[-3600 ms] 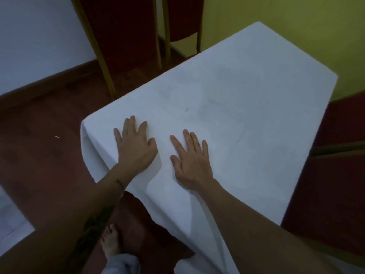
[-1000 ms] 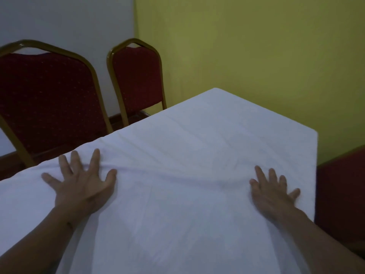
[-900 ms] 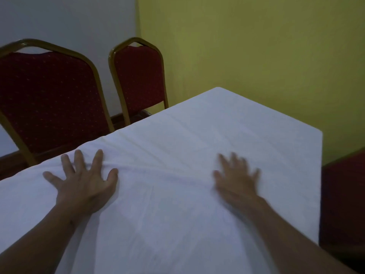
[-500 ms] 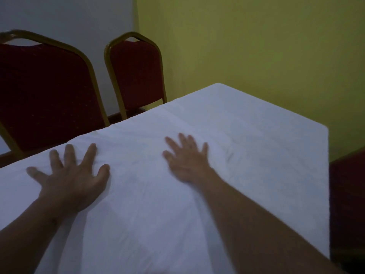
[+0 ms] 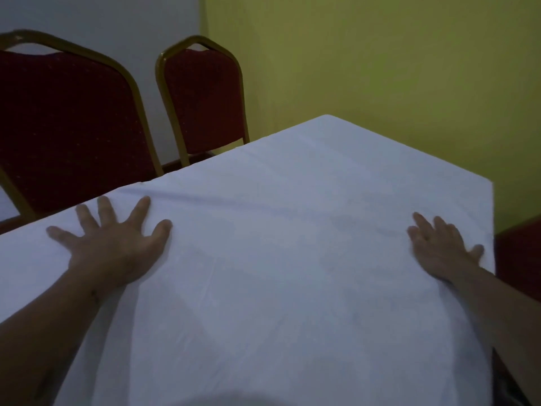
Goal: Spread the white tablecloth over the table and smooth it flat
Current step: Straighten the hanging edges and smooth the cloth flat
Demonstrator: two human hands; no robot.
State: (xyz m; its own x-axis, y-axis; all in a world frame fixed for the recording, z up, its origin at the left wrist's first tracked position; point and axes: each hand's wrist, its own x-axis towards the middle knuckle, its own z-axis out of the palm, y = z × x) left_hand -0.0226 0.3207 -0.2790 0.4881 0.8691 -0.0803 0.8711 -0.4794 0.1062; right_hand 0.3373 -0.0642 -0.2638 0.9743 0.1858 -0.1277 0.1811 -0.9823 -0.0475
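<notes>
The white tablecloth (image 5: 292, 230) covers the whole table top, from the near edge to the far corner. A long shallow crease runs across it between my two hands. My left hand (image 5: 114, 244) lies flat on the cloth near the left edge, fingers spread wide, holding nothing. My right hand (image 5: 445, 247) presses flat on the cloth close to the right edge, fingers apart. Both forearms reach in from the bottom of the view.
Two red padded chairs with gold frames stand along the table's left side, one near (image 5: 67, 121) and one farther (image 5: 205, 101). Another red chair (image 5: 524, 259) sits at the right edge. A yellow-green wall (image 5: 380, 68) is behind the table.
My right hand has swept from the middle of the cloth out to the right edge. My left hand has stayed near the left edge. The folds between them are shallower.
</notes>
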